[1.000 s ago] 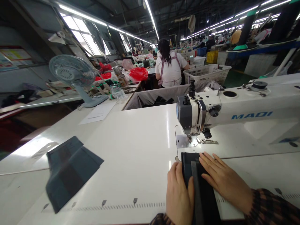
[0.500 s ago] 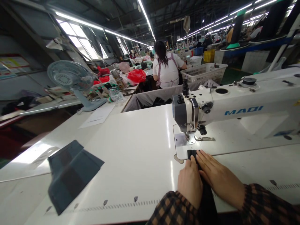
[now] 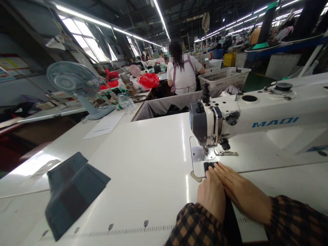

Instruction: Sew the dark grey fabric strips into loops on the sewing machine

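Observation:
A black strip of cloth [image 3: 232,223] runs up from the table's front edge, and its folded far end lies just short of the needle plate [image 3: 198,154]. My left hand [image 3: 212,194] is closed on this strip, fingertips pressed near its far end. Flat along the strip's right side rests my right hand [image 3: 246,193], its fingers stretched out and close together; its thumb is hidden. Both hands touch each other. The white sewing machine [image 3: 275,111] stands just beyond them, with its needle and foot above the plate, apart from the cloth.
A dark grey cloth piece [image 3: 77,196] lies on the left of the white table [image 3: 133,164], which has a ruler printed along its front. Behind are a paper sheet [image 3: 105,125], a fan [image 3: 74,82], a cloth-lined bin [image 3: 159,107], a white basket [image 3: 225,78] and a seated person [image 3: 184,75].
The camera view has shifted slightly, so the machine appears farther right and the grey cloth farther left. Both hands stay on the black strip near the plate, with the left fingers slightly more bent.

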Demonstrator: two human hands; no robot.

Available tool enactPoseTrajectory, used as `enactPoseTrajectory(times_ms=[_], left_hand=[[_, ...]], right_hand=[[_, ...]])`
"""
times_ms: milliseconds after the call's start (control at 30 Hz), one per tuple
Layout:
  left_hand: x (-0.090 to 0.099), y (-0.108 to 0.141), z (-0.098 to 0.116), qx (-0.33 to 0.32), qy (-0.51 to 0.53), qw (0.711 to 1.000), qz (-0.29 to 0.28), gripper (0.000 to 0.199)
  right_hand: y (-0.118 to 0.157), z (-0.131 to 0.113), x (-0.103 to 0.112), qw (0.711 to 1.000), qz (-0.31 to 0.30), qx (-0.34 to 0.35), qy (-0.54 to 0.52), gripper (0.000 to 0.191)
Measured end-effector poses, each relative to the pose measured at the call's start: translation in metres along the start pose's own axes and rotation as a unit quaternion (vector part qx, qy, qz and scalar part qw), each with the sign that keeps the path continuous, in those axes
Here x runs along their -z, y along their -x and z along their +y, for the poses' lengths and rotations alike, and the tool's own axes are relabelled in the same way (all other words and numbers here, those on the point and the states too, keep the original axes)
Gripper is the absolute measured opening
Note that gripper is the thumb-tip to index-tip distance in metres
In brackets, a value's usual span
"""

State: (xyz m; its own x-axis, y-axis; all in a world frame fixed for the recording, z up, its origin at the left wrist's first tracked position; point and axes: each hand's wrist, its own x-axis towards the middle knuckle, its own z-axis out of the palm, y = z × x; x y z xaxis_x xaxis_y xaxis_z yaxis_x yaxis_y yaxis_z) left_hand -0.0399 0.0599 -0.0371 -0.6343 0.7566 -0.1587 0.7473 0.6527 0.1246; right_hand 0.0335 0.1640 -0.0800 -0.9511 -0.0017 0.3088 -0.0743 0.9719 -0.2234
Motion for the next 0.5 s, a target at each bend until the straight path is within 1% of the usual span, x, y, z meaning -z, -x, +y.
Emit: enactPoseTrajectory(times_ms=[100,233,500], left_hand=[[0.005,-0.016,-0.005,0.021,0.02,0.999,-0.024,0.044],[0.009,-0.032,-0.01,0.026,0.029,0.999,-0.022,0.044],[0.015,-0.045,-0.012,0.029,0.047,0.998,-0.043,0.043]], right_hand=[[-0.016,0.01,-0.005,1.0,0.01,0.017,0.008,0.049],[-0.031,0.02,-0.009,0.998,0.014,0.031,0.044,0.049],[-0.04,0.023,-0.007,0.996,0.016,0.014,0.086,0.048]])
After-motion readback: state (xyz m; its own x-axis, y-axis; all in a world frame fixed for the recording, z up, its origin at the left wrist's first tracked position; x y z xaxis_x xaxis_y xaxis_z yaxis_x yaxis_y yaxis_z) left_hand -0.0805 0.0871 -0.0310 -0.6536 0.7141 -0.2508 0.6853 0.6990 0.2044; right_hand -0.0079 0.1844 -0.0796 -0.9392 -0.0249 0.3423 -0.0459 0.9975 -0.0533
